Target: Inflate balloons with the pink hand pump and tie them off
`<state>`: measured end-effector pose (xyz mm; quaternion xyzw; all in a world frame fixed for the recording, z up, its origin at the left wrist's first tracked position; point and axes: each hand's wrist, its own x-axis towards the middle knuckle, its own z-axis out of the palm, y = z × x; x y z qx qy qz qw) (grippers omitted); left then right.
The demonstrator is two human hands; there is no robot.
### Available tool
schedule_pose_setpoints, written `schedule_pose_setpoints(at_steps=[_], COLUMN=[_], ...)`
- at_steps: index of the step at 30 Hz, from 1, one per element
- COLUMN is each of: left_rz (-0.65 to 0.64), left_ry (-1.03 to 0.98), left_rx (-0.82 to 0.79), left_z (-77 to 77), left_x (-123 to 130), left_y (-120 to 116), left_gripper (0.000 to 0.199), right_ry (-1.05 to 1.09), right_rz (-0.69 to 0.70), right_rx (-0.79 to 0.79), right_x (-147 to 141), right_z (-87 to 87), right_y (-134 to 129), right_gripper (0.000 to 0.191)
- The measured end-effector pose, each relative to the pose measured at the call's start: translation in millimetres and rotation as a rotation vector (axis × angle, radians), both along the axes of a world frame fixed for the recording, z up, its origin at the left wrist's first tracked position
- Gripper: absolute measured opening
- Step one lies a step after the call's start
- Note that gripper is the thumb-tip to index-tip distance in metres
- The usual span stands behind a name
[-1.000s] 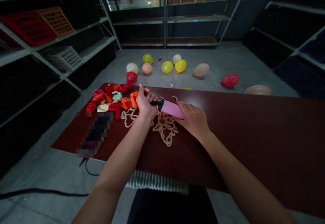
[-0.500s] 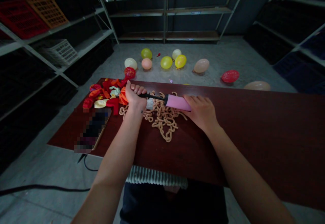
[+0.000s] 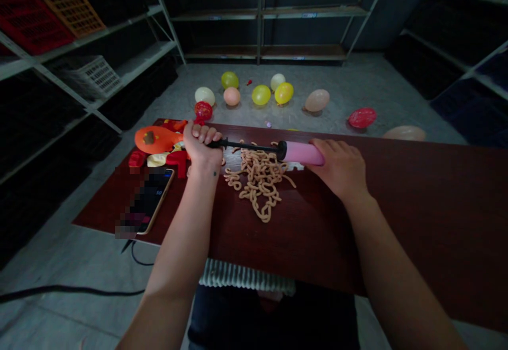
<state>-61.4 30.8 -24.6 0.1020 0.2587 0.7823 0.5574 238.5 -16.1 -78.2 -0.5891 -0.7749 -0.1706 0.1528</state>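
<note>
Both my hands hold a balloon pump (image 3: 304, 152) level above the table. My left hand (image 3: 201, 143) is closed round its black end, beside a partly filled orange balloon (image 3: 156, 139) that bulges out to the left. The balloon's neck is hidden by my fingers. My right hand (image 3: 341, 167) wraps round the far end of the pink barrel. A thin black rod shows between the barrel and my left hand. Below the pump lies a tangled heap of tan, cord-like loops (image 3: 260, 178), with a pale ribbed strip (image 3: 232, 159) partly behind it.
Limp red and cream balloons (image 3: 157, 160) lie at the table's left, near a phone (image 3: 156, 202). Blown-up balloons, among them a yellow one (image 3: 284, 93) and a red one (image 3: 362, 117), rest on the floor beyond the dark red table (image 3: 416, 207). Shelves (image 3: 301, 53) stand behind.
The orange balloon has swollen out to the left of my left hand. My right hand has moved right with the pink barrel, and more black rod shows.
</note>
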Motion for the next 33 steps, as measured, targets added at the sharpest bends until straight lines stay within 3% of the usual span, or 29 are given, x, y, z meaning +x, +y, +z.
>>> schedule_pose_setpoints(at_steps=[6,22,33], left_rz=[0.047,-0.053,-0.127], left_ry=[-0.011,0.03,0.039], left_rx=[-0.007,-0.051,-0.019], left_z=[-0.6,-4.5,-16.2], left_x=[10,43,58], left_y=[-3,-14,-17], left_gripper=[0.05,0.057,0.066], right_ry=[0.028,-0.026,0.022], right_rz=[0.018,0.113,0.101], right_rx=[-0.027,-0.067,-0.095], right_x=[-4,-39,-60], right_z=[-4.3,8.2,3.1], right_y=[-3,-20,-27], right_gripper=[0.045,0.046,0.051])
